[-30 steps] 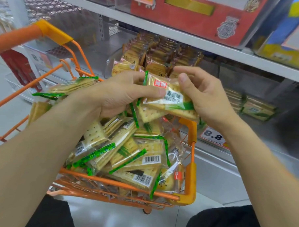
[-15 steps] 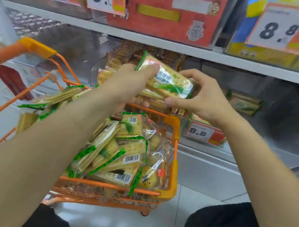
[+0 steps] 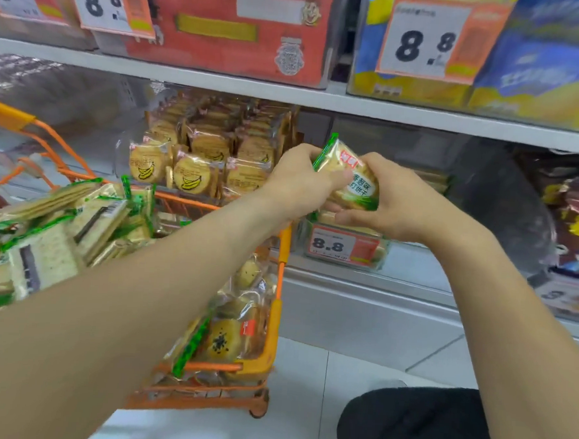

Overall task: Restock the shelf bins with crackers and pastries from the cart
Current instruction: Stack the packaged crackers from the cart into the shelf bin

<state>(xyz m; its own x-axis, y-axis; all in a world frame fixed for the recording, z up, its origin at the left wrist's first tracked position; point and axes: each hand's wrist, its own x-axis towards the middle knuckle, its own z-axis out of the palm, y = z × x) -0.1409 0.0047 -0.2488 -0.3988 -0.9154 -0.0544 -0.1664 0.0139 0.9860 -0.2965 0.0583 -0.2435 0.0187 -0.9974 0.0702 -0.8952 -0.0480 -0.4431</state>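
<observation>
Both hands, left hand (image 3: 300, 180) and right hand (image 3: 393, 204), pinch a stacked bundle of cracker packs (image 3: 349, 178) above the clear bin (image 3: 346, 245); each grip is closed on the packs. Best to lower them level and squared, so none slips loose.

Cracker pack (image 3: 353, 179) glossy plastic film; cart (image 3: 281, 252) orange plastic-coated wire.

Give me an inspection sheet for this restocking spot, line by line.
Surface: grey shelf with clear bins, white floor tiles below.
Job's things: orange cart heaped with green-trimmed cracker packs and sesame pastries; one cracker pack held above the clear bin tagged 8.8.
Clutter: nothing seen.
Hands: left hand and right hand both grip that pack.
Cables: nothing seen.
Surroundings: banana biscuit packs in the next bin; red box and blue box on the upper shelf.
</observation>
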